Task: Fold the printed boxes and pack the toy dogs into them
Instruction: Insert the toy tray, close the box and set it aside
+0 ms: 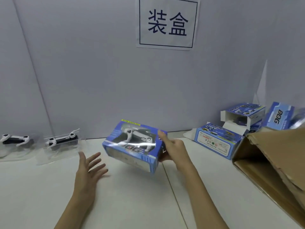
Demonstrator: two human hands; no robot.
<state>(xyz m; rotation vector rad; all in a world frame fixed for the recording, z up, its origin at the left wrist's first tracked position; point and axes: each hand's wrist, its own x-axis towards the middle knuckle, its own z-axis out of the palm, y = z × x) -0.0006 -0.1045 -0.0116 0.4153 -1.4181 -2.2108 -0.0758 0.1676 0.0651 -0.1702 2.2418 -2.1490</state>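
- Head view: the right hand (173, 149) gripped one end of a blue printed box (132, 146), held tilted above the worktop (132, 204), a toy dog visible through its window.
- The left hand (89, 166) hovered beside the box, fingers spread, holding nothing.
- Judgement: this box was packed; the next move called for setting it aside.
- Far left of the left hand: two unpacked toy dogs (62, 140).
- Right of the right hand: more boxes (216, 142) and a cardboard carton (272, 162), crowding that side.

Your left hand (90, 167) and right hand (173, 148) are both bare, with no gloves, rings or watch showing. Your forearms are uncovered as far as the bottom edge of the view, so no sleeve or cuff appears. Your fingers (97, 162) are slim, the nails short and unpainted.
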